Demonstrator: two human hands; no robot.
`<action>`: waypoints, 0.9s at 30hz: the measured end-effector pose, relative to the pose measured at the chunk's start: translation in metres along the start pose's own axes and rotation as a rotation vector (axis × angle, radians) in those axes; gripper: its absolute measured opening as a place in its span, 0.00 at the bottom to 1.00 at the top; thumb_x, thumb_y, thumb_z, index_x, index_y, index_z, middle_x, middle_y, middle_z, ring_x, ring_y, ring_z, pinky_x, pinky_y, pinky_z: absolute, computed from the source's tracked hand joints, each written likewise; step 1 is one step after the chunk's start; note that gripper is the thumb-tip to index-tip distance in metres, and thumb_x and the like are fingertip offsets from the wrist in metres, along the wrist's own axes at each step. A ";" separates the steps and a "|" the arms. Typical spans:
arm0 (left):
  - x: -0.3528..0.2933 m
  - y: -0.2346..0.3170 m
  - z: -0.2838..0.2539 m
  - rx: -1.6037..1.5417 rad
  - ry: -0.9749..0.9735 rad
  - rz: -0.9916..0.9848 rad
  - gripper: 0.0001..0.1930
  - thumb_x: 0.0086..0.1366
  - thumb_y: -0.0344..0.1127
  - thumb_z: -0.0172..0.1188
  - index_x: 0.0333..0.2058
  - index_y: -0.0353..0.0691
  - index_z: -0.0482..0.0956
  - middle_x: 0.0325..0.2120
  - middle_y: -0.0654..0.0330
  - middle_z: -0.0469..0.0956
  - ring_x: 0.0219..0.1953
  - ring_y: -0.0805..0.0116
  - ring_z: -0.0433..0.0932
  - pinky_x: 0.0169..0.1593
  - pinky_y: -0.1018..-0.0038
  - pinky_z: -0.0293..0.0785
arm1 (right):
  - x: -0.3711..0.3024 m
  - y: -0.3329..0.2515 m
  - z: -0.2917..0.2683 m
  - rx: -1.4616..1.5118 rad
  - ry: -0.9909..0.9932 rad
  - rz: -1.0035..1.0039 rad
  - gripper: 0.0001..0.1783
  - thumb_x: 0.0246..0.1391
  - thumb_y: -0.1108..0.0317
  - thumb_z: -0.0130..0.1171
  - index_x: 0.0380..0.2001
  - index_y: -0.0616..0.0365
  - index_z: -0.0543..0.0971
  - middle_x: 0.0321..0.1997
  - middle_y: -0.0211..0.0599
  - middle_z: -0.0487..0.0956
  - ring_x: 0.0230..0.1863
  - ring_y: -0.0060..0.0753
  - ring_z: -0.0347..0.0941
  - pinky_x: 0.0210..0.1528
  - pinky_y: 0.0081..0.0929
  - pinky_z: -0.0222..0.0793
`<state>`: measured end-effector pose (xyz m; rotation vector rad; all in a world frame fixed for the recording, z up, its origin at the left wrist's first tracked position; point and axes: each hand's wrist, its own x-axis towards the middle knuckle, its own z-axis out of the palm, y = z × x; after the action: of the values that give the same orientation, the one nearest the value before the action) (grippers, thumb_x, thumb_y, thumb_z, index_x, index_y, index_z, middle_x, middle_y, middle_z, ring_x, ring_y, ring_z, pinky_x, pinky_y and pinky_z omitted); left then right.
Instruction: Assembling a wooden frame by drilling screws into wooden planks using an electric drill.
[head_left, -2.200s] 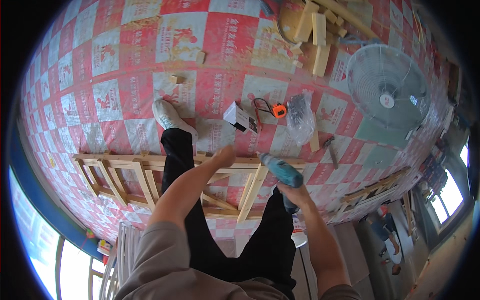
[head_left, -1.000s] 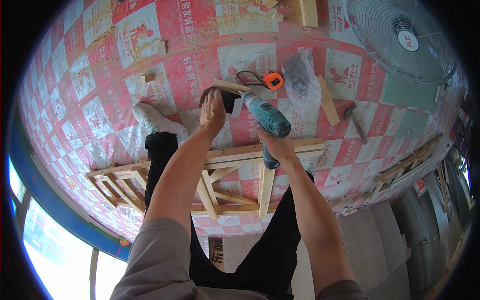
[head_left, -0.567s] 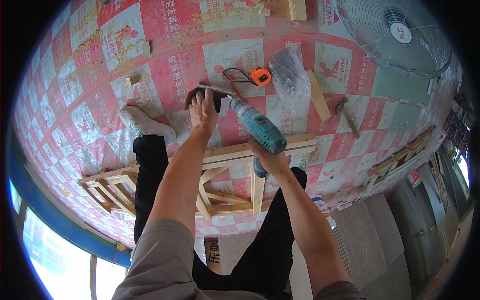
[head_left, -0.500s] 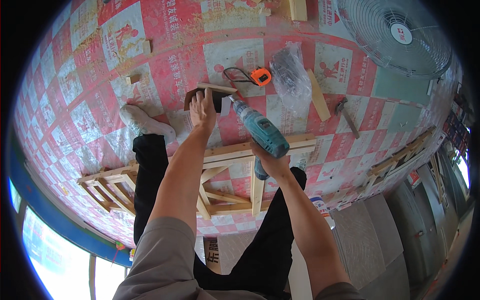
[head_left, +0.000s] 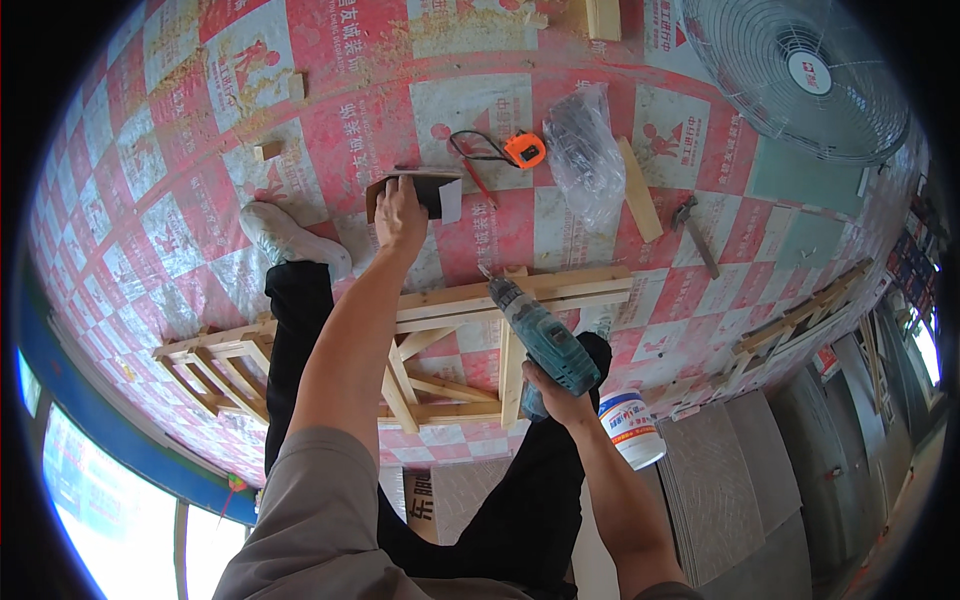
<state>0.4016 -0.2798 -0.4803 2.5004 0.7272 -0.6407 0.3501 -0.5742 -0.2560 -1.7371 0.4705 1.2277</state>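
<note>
Just past the long wooden frame (head_left: 470, 310) that lies across in front of you, your left hand (head_left: 400, 215) is at a small box (head_left: 451, 201) with a dark inner side and a white panel. Its fingers are bent and partly spread against the dark part; their tips are hidden, so whether they grip the box or anything in it cannot be told. Your right hand (head_left: 558, 397) is wrapped closely round the handle of a teal cordless drill (head_left: 548, 345), above your right knee. The drill points away from you and to the left, its bit well apart from the box.

On the red and white checkered floor covering (head_left: 375, 105), a red stick (head_left: 482, 187) lies just to the right of the box, with an orange tape measure (head_left: 525, 150) and its dark loop near it. Farther right come a clear plastic bag (head_left: 585, 155), a strip of wood (head_left: 640, 192) beside it and a hammer (head_left: 697, 235). A round wire-guarded fan (head_left: 808, 72) stands at the upper right. Close by your right forearm is a white bucket (head_left: 636, 438), and your left shoe (head_left: 290, 240) rests left of the box.
</note>
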 end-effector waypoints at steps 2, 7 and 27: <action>0.001 -0.004 -0.003 -0.071 0.016 0.000 0.25 0.51 0.29 0.66 0.50 0.35 0.74 0.47 0.47 0.76 0.50 0.44 0.75 0.55 0.57 0.71 | -0.004 0.008 0.001 0.018 -0.004 0.002 0.09 0.61 0.66 0.63 0.42 0.58 0.79 0.37 0.30 0.81 0.37 0.24 0.77 0.41 0.27 0.72; 0.003 -0.023 -0.014 -0.363 0.036 -0.083 0.17 0.50 0.29 0.61 0.40 0.32 0.79 0.37 0.44 0.80 0.44 0.43 0.78 0.52 0.59 0.74 | -0.001 0.013 0.005 0.079 -0.015 0.010 0.09 0.61 0.67 0.62 0.42 0.58 0.79 0.36 0.29 0.81 0.38 0.24 0.77 0.41 0.27 0.73; 0.000 -0.044 -0.024 -1.210 -0.308 -0.452 0.15 0.68 0.30 0.49 0.51 0.38 0.77 0.35 0.64 0.79 0.32 0.75 0.73 0.33 0.76 0.69 | 0.002 -0.025 0.016 0.141 -0.001 -0.081 0.06 0.62 0.68 0.59 0.33 0.58 0.76 0.28 0.28 0.76 0.30 0.20 0.72 0.34 0.25 0.70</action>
<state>0.3828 -0.2334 -0.4746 1.1198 1.1153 -0.4778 0.3609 -0.5477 -0.2470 -1.6208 0.4701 1.1114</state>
